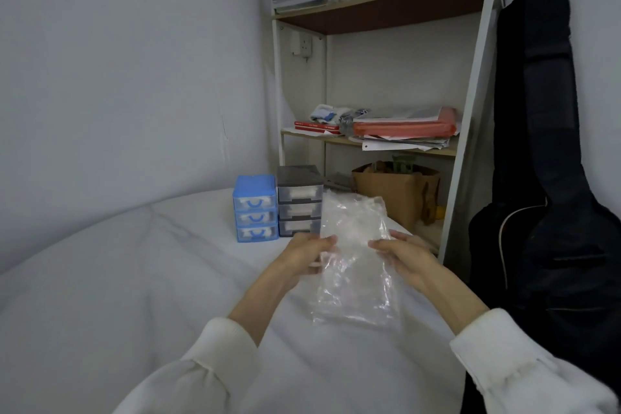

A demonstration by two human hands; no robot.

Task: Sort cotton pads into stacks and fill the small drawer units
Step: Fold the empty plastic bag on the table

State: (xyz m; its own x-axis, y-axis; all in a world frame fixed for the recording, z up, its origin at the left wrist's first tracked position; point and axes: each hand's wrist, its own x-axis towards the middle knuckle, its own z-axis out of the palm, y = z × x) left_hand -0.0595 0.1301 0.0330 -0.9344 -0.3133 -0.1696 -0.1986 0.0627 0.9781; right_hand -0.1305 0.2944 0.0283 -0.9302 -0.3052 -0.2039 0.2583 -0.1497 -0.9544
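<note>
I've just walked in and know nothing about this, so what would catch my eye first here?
First, the crinkly clear plastic bag held up over the white bed, with the left hand and right hand gripping its sides. Just behind it two small drawer units stand side by side on the bed, the blue drawer unit left of the grey drawer unit. A black guitar bag leans at the right.

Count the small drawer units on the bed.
2. The blue drawer unit stands on the white bed near the wall; the grey drawer unit stands touching its right side, behind the clear plastic bag.
</note>
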